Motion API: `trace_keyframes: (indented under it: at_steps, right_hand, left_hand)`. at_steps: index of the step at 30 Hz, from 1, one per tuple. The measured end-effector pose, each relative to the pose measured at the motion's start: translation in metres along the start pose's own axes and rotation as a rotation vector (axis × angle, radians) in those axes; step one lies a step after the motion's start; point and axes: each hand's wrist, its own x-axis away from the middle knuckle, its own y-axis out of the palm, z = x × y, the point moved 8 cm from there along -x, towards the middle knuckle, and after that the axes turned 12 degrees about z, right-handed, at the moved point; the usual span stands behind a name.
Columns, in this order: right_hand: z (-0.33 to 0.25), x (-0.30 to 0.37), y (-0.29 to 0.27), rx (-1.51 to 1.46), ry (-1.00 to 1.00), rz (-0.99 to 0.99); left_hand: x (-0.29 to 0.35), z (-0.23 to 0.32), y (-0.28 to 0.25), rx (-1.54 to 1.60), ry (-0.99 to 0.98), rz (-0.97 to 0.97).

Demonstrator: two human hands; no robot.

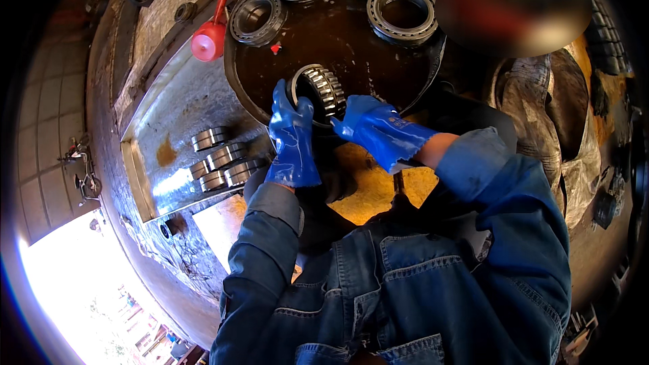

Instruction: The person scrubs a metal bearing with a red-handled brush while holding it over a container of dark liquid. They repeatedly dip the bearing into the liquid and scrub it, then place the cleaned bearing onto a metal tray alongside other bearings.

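A steel roller bearing (327, 90), its rows of rollers exposed, is tilted on edge over the near part of a round pan of dark liquid (331, 37). My left hand (291, 132), in a blue rubber glove, grips the bearing's left rim with the thumb at its near side. On the other side, my right hand (378, 127), gloved alike, has its curled fingers against the rollers at the lower right. Part of that grip is hidden by the glove. Several larger bearings (401, 13) lie along the pan's far side, and a small red piece (276, 48) is left of centre.
At the left, a metal tray (138, 182) holds several shiny bearing rings (226, 157). A red funnel-shaped container (208, 40) stands by the pan's left rim. Crumpled sacking (534, 105) lies on the right. A blurred patch covers the upper right.
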Motion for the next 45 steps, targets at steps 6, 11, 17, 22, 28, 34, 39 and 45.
trace_keyframes:
  at_steps: [6, 11, 17, 22, 28, 34, 39, 45]
  right_hand:
    - [0.019, -0.004, 0.009, 0.082, -0.095, -0.078]
    - [0.018, -0.014, 0.008, 0.038, -0.096, -0.118]
    - [0.043, -0.067, 0.03, -0.139, 0.039, 0.053]
    - [0.043, -0.117, 0.064, -0.143, -0.168, -0.079]
    - [0.045, -0.107, 0.083, -0.476, -0.29, -0.095]
    - [0.079, -0.14, 0.114, -0.531, -0.18, -0.031]
    - [0.015, -0.097, 0.078, -0.306, -0.13, -0.065]
    - [-0.008, -0.049, 0.052, -0.24, -0.1, -0.119]
  left_hand:
    - [0.003, 0.004, 0.003, 0.123, -0.116, -0.087]
    - [0.001, 0.005, 0.002, 0.124, -0.051, -0.102]
    - [-0.017, -0.004, 0.014, 0.032, -0.194, -0.285]
    - [-0.036, 0.016, 0.027, -0.178, -0.093, -0.399]
    - [-0.036, -0.049, 0.029, 0.21, -0.295, -0.248]
    - [-0.028, -0.028, 0.057, 0.839, -0.699, -0.488]
    - [-0.035, -0.059, 0.043, 0.827, -0.246, -0.272]
    - [-0.037, -0.072, 0.073, 0.978, -0.734, -0.371]
